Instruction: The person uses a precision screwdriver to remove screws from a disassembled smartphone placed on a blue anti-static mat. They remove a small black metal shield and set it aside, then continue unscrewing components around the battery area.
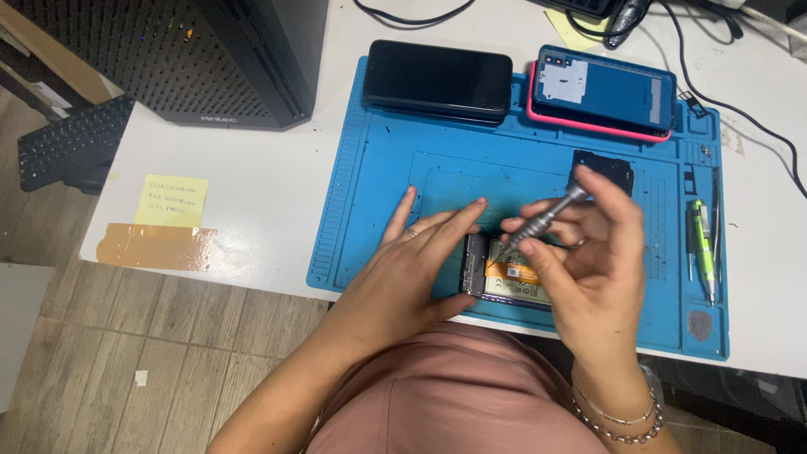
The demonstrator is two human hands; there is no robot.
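Observation:
An opened phone (504,273) lies on the blue work mat (378,176), its orange and white inner parts showing. My left hand (412,269) rests flat on the phone's left end, fingers stretched toward its top edge. My right hand (588,252) grips a slim grey metal screwdriver (542,219), tilted, with its tip down at the phone's upper edge. A small black square part (603,168) lies on the mat just behind my right hand.
At the back of the mat lie a black phone (437,80) and a blue phone back in a pink case (605,92). Green-tipped tools (702,244) sit in the mat's right tray. A black computer case (218,59), keyboard (71,143), yellow note (172,200) and cables (740,109) surround it.

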